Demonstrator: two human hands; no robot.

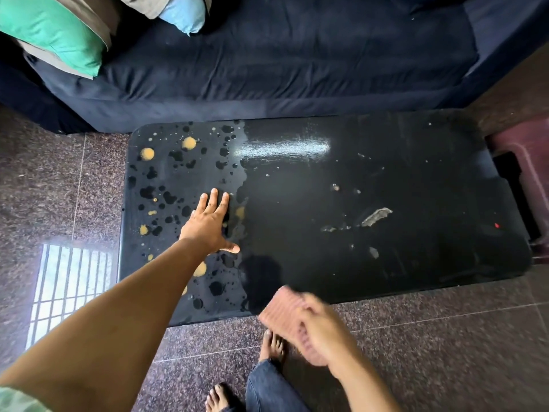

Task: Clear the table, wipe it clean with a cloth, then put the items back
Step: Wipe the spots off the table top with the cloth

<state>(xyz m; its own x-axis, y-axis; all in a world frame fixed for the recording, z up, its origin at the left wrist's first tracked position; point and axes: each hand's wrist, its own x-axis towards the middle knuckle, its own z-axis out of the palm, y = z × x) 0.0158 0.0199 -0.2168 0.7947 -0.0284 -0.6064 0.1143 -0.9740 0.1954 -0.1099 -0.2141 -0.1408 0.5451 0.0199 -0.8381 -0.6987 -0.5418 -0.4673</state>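
A low black glossy table [416, 162] stands in front of a dark sofa. Its left third is covered with dark droplets and several yellow-orange spots [189, 143]; the rest shines, with a few pale scuffs [376, 217]. My left hand [209, 223] lies flat on the spotted part, palm down, fingers spread, holding nothing. My right hand [322, 328] is blurred at the table's near edge, closed around a folded pinkish-red cloth [282, 310].
A dark blue sofa [282, 60] runs along the table's far side, with green, grey and blue cushions [56, 34] at its left end. A maroon stool [523, 156] stands at the right. My bare feet [271, 343] are on the speckled stone floor [430, 352].
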